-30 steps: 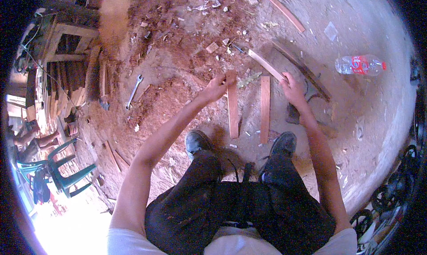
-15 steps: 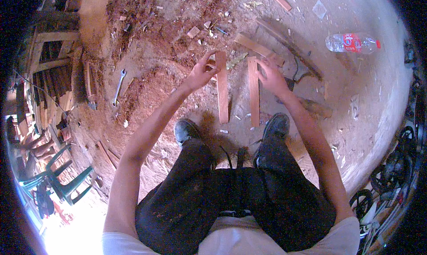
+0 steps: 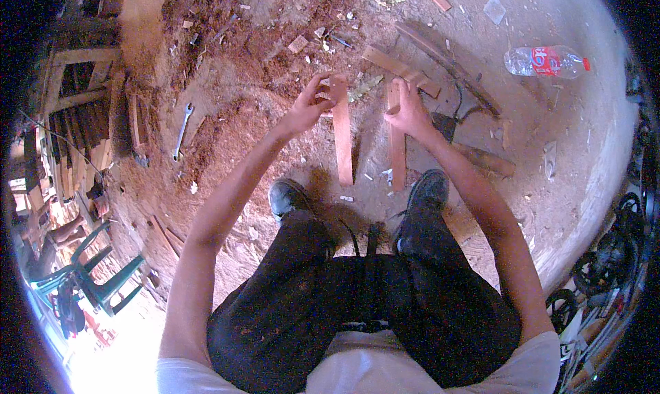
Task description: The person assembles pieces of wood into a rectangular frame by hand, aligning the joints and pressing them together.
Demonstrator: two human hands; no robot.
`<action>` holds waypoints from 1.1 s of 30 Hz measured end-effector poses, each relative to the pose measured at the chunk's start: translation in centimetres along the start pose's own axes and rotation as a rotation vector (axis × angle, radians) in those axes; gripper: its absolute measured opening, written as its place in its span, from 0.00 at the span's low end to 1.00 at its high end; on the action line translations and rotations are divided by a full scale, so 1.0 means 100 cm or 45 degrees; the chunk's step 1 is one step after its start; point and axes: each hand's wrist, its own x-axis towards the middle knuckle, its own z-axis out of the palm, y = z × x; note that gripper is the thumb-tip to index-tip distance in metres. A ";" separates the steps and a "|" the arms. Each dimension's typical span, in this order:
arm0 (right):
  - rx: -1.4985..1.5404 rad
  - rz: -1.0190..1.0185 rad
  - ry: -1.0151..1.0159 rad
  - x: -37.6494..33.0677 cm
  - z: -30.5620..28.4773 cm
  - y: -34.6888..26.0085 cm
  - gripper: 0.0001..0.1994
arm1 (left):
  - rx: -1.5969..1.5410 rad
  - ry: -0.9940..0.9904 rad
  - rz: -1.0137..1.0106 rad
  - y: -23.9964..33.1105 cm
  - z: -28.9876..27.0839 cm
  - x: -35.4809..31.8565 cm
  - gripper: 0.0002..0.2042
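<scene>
Two narrow wooden slats stand side by side in front of my shoes, their upper ends closest to my hands. My left hand (image 3: 309, 109) is curled at the upper end of the left wooden slat (image 3: 343, 143), with fingers and thumb against its edge. Around the upper part of the right wooden slat (image 3: 397, 153), my right hand (image 3: 411, 112) is closed, and it covers part of that slat. A gap of bare ground shows between the two slats.
A wooden block (image 3: 395, 66) and a long dark board (image 3: 447, 65) lie beyond my right hand. Further right is a plastic bottle (image 3: 546, 62). On the left are a wrench (image 3: 183, 131), stacked timber (image 3: 82, 140) and a green chair (image 3: 103, 277). Wood scraps litter the dirt floor.
My right hand has turned and wrapped further over its slat, which has shifted slightly away and to the right. The left slat's upper end has tipped slightly left with my left hand.
</scene>
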 end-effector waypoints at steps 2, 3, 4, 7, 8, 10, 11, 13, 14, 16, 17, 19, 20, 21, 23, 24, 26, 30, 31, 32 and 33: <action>0.060 0.016 0.066 0.003 0.000 0.002 0.38 | 0.014 -0.007 0.008 0.000 -0.002 0.001 0.30; 0.076 -0.007 0.126 0.006 -0.001 0.004 0.37 | 0.012 -0.003 0.003 0.000 -0.002 0.001 0.30; 0.092 -0.029 0.183 0.007 -0.003 0.002 0.36 | 0.009 0.001 -0.003 0.002 -0.001 -0.001 0.30; 0.478 0.149 0.106 0.013 -0.017 -0.003 0.34 | 0.014 0.003 0.005 0.005 -0.003 -0.003 0.30; 0.486 0.336 0.013 0.018 -0.020 -0.005 0.33 | 0.019 0.004 0.012 0.005 -0.005 -0.005 0.30; 0.829 0.540 -0.065 0.021 -0.028 -0.009 0.33 | 0.030 0.009 0.001 0.006 -0.005 -0.006 0.30; 1.005 0.645 -0.100 0.021 -0.033 -0.010 0.33 | 0.040 0.005 -0.007 0.008 -0.002 -0.004 0.30; 1.042 0.645 -0.114 0.021 -0.039 -0.011 0.34 | 0.030 -0.010 -0.024 0.010 0.001 -0.003 0.30; 1.055 0.642 -0.124 0.021 -0.041 -0.012 0.34 | 0.019 -0.015 -0.029 0.010 0.001 -0.003 0.30; 1.147 0.559 -0.151 0.021 -0.041 -0.011 0.35 | -0.008 -0.028 -0.013 0.007 -0.001 -0.001 0.30; 1.194 0.516 -0.164 0.022 -0.041 -0.009 0.36 | -0.020 -0.035 -0.004 0.004 -0.003 0.001 0.30; 1.169 0.459 -0.185 0.022 -0.038 -0.007 0.36 | -0.024 -0.077 -0.016 -0.001 -0.007 0.003 0.32; 1.158 0.432 -0.196 0.022 -0.038 -0.007 0.36 | -0.025 -0.099 -0.024 -0.003 -0.008 0.003 0.34; 1.168 0.407 -0.208 0.021 -0.038 -0.006 0.36 | -0.010 -0.084 -0.021 -0.005 -0.008 0.004 0.34; 1.191 0.358 -0.237 0.020 -0.042 -0.017 0.36 | 0.022 -0.051 -0.020 -0.007 -0.006 0.002 0.34; 1.194 0.343 -0.232 0.020 -0.043 -0.022 0.36 | 0.007 -0.056 -0.017 -0.008 -0.006 0.001 0.33; 1.196 0.310 -0.217 0.019 -0.044 -0.026 0.35 | -0.024 -0.067 -0.008 -0.009 -0.006 0.001 0.33; 1.153 0.296 -0.225 0.020 -0.042 -0.029 0.33 | -0.038 -0.040 0.003 -0.017 0.000 0.002 0.22; 1.169 0.262 -0.213 0.019 -0.040 -0.029 0.32 | 0.013 -0.078 -0.032 -0.017 0.000 0.003 0.20; 1.185 0.227 -0.202 0.019 -0.039 -0.031 0.31 | 0.065 -0.116 -0.067 -0.017 0.000 0.003 0.19; 1.087 0.115 -0.142 0.020 -0.035 -0.029 0.29 | 0.039 -0.097 -0.089 -0.018 0.000 0.003 0.18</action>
